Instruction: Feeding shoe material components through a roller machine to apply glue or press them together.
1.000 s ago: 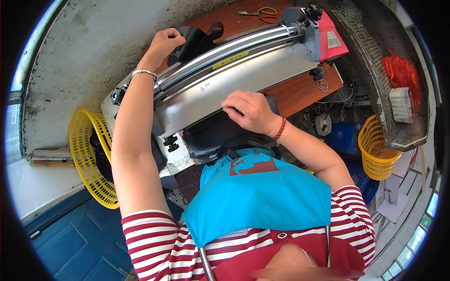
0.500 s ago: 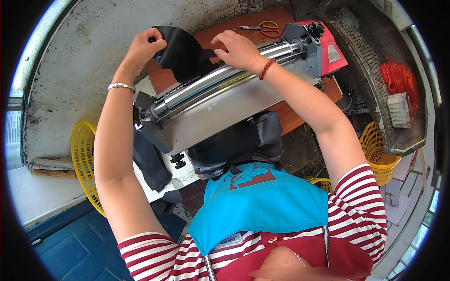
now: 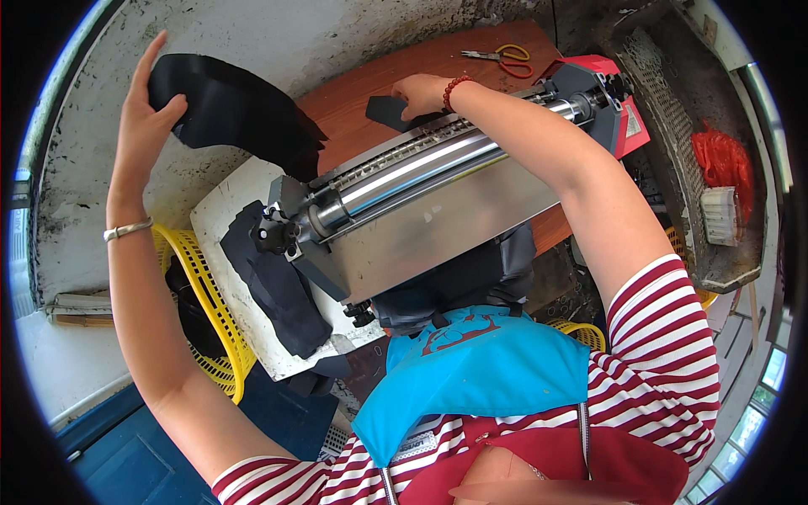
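My left hand (image 3: 150, 114) is raised at the far left, its thumb over and its fingers behind the end of a large curved piece of black sheet material (image 3: 231, 101). That piece hangs between the hand and the back left of a roller machine (image 3: 421, 177), which has shiny steel rollers and a flat metal plate. My right hand (image 3: 423, 94) is behind the rollers, fingers bent and closed on a smaller black piece (image 3: 384, 111) over the wooden tabletop. The edge under the right fingers is partly hidden.
Pliers (image 3: 480, 55) and red-and-yellow scissor-like handles (image 3: 515, 61) lie on the brown tabletop (image 3: 345, 88). Dark sheet pieces (image 3: 278, 286) rest on a white board at left. A yellow basket (image 3: 240, 345) stands beside it. A metal trough (image 3: 673, 168) with a red bag (image 3: 722, 164) is at right.
My left hand has swung left, carrying the large black piece away from the machine. My right hand has come down onto a smaller black piece behind the rollers. The whole view has shifted slightly.
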A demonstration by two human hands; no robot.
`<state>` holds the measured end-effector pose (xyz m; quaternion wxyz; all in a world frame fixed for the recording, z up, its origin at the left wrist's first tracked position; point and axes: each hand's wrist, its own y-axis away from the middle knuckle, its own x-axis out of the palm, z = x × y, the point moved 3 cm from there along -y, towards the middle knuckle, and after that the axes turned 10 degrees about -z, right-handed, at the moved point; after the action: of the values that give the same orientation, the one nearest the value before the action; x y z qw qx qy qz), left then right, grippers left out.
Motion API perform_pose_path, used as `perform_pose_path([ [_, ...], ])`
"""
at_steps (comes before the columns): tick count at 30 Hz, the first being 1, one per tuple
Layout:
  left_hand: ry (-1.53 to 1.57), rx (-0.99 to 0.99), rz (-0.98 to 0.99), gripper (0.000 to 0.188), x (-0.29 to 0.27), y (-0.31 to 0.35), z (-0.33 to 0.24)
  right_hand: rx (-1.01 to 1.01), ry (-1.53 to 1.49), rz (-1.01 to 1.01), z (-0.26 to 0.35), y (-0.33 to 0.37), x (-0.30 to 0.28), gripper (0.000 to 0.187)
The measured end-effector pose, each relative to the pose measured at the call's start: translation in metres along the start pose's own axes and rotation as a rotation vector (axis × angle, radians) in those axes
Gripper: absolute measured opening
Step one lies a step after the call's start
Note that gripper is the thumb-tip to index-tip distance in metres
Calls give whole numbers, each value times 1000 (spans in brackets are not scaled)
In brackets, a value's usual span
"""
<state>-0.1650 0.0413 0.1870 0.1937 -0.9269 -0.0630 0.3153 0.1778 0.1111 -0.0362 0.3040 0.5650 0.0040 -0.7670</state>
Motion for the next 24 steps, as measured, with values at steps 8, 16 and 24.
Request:
perform_pose_path([
  [8, -578, 413, -91, 81, -94, 76, -6, -104, 184, -41, 15, -63, 31, 65],
  [16, -706, 165, 200, 61, -38, 288, 54, 24, 310, 108, -9, -88, 74, 79],
  [24, -619, -86, 135, 22, 3, 387, 88, 56, 415, 75, -1, -98, 79, 81],
])
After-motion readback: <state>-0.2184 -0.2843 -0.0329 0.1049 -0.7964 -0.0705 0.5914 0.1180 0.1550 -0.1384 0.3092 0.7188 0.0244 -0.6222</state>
